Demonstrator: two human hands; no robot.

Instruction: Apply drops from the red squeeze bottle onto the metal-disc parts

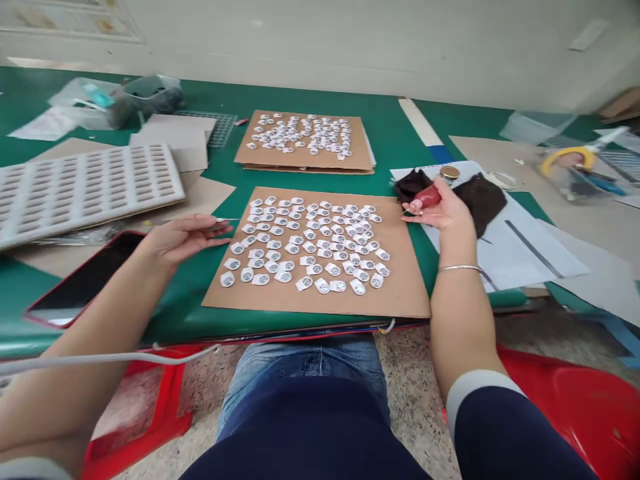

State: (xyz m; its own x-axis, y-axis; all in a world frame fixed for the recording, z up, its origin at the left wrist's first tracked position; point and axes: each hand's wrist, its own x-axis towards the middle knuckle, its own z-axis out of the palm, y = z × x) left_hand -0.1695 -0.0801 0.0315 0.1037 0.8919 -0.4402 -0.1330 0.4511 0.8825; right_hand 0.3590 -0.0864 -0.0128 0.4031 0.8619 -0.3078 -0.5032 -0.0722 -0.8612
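"Where the view begins, what lies closest?"

"Blue jeans (pixel 305 357), with a red stool (pixel 570 400) out to the right. Then comes the front edge of the green table (pixel 190 327)."

"And on it?"

"A cardboard sheet (pixel 407 293) near the edge, spread with small white pieces (pixel 309 235) in loose rows, each with a round dark mark. A phone (pixel 95 280) lies to the left."

"The hands?"

"The left hand (pixel 185 237) is beside the sheet's left edge, thumb and fingers together on a slender item (pixel 221 220) whose thin tip points at the pieces. The right hand (pixel 445 208) is turned palm up near the far right corner, its fingers closed on a dark red object (pixel 429 195). I can't tell what that object is."

"Around them?"

"By the right hand, black cloth (pixel 483 200) and a small gold-topped item (pixel 450 173) on white paper (pixel 545 257). On the left, a white tray (pixel 90 190) with rows of slots."

"Farther?"

"A cardboard stack (pixel 300 159) carrying more such pieces, clear containers (pixel 150 93) at the back left, then the pale wall (pixel 310 40)."
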